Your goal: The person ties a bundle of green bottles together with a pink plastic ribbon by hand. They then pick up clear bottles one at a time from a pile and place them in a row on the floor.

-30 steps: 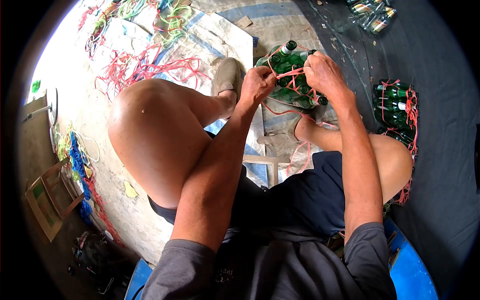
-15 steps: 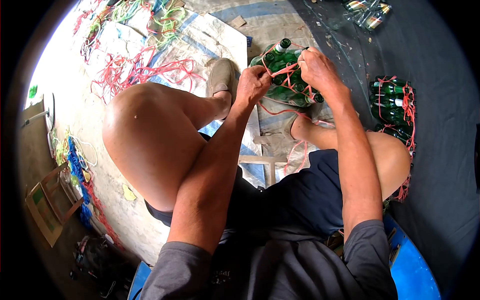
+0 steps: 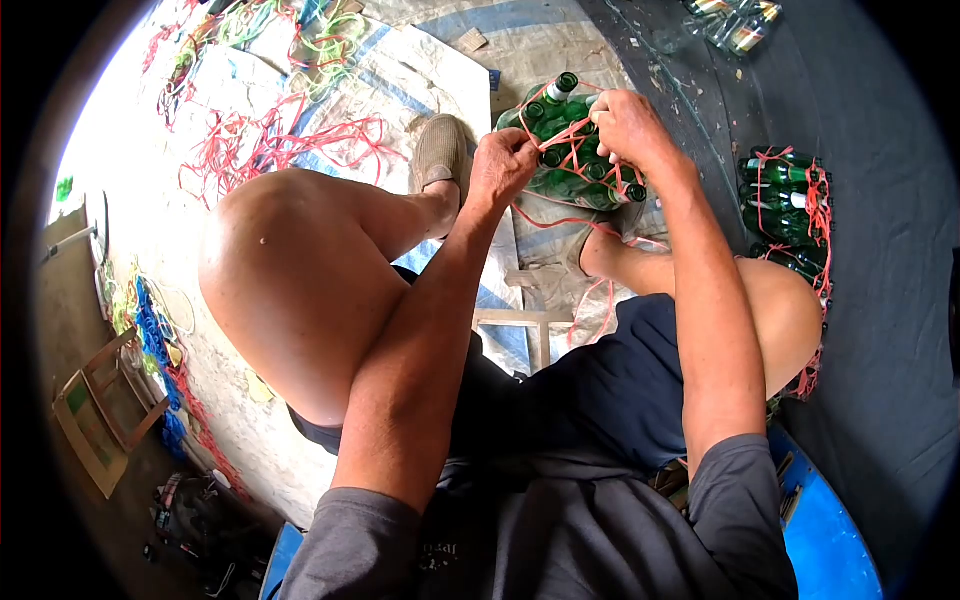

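A bundle of green glass bottles (image 3: 572, 185) stands on the ground sheet between my feet, necks up. Pink plastic twine (image 3: 566, 136) crosses among the necks and runs between my two hands. My left hand (image 3: 504, 163) is closed in a pinch on the twine at the bundle's left side. At the upper right of the bundle, my right hand (image 3: 628, 128) has its fingers curled round the twine and partly hides the bottles behind it. A loose length of twine (image 3: 560, 220) trails from the bundle toward my right foot.
More tied green bottles (image 3: 785, 205) lie on the dark sheet at right. Clear bottles (image 3: 735, 25) lie at the top right. Tangled pink twine (image 3: 265, 150) and green twine (image 3: 335, 50) spread at upper left. A wooden frame (image 3: 525, 318) is between my legs.
My right hand has shifted slightly, its fingers curling lower over the bottles. The twine strand between the hands now slants up toward the right hand. My left hand has barely moved.
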A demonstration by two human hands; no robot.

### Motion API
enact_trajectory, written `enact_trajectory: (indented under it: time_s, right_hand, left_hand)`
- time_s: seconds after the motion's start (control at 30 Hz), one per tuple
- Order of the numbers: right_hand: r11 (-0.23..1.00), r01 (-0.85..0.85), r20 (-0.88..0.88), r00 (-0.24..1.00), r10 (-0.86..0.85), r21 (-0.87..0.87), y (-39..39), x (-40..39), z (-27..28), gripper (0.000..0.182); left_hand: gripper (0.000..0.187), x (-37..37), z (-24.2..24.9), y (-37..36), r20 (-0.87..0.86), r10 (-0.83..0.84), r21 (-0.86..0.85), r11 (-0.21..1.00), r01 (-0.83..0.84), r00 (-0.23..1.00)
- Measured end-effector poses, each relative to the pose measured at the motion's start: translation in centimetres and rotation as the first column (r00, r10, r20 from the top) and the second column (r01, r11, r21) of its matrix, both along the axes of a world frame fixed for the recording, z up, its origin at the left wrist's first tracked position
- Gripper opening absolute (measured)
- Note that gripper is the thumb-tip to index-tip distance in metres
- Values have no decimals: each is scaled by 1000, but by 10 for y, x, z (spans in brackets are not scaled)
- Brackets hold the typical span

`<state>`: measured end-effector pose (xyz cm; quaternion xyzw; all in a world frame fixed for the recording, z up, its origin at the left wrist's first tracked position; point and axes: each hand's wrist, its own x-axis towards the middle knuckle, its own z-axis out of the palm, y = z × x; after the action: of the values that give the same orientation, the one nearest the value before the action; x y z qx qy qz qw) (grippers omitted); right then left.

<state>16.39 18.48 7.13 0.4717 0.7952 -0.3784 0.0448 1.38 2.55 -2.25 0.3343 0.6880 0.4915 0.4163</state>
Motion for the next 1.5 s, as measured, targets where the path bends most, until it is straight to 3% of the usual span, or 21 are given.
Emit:
enact_trajectory:
  time_s: [0.13, 0.27, 0.47, 0.73, 0.9, 1.0, 1.13, 1.17, 1.23, 1.27, 1.37, 1.4, 1.5]
  right_hand:
    - [964, -64, -15, 997, 71, 258, -4, 1, -8, 20]
    - [908, -162, -54, 979, 198, 386, 1, 7, -26, 21]
    - [965, -149, 31, 989, 145, 214, -5, -4, 1, 23]
    - [992, -73, 45, 997, 69, 98, -4, -3, -11, 26]
    - [996, 68, 34, 997, -66, -61, -5, -4, 3, 27]
    - [999, 36, -7, 999, -36, -9, -7, 2, -7, 27]
    - [921, -40, -92, 992, 82, 386, -22, 13, -26, 22]
    - [928, 10, -49, 999, 9, 372, -30, 16, -30, 21]
    - [901, 29, -139, 990, 35, 434, -52, 17, -18, 22]
    - [910, 39, -72, 997, -10, 413, -64, 16, -9, 26]
    - [900, -4, -4, 1000, 6, 436, -89, 17, 11, 49]
    - [930, -24, 80, 997, -6, 367, -91, 18, 16, 67]
    - [903, -105, 98, 993, 70, 418, -92, 29, -1, 48]
  left_hand:
    - [26, -2, -2, 1, 12, -14, 20, 1000, 14, 1000]
    - [27, -1, -1, 1, 46, -7, 13, 1000, 6, 999]
    - [27, -1, 5, 2, 73, -13, -27, 1000, 16, 997]
    - [27, -1, 1, 0, 97, 2, -15, 1000, -1, 995]
    - [27, -9, -6, 0, -67, -20, -62, 998, 16, 998]
    - [25, -14, -4, -2, -157, -22, -52, 999, 14, 987]
    - [25, -21, 16, -2, -262, -30, -86, 996, 8, 965]
    - [25, -22, 22, -2, -294, -41, -92, 996, 15, 955]
    - [25, -21, 24, -2, -337, -48, -99, 995, 16, 940]
    - [25, -22, 22, -2, -351, -42, -98, 995, 8, 935]
    - [30, -20, 38, -3, -447, -59, -91, 996, 20, 893]
    - [32, -20, 45, -3, -476, -65, -75, 997, 33, 877]
    - [37, -24, 47, 1, -573, -113, -57, 994, 98, 811]
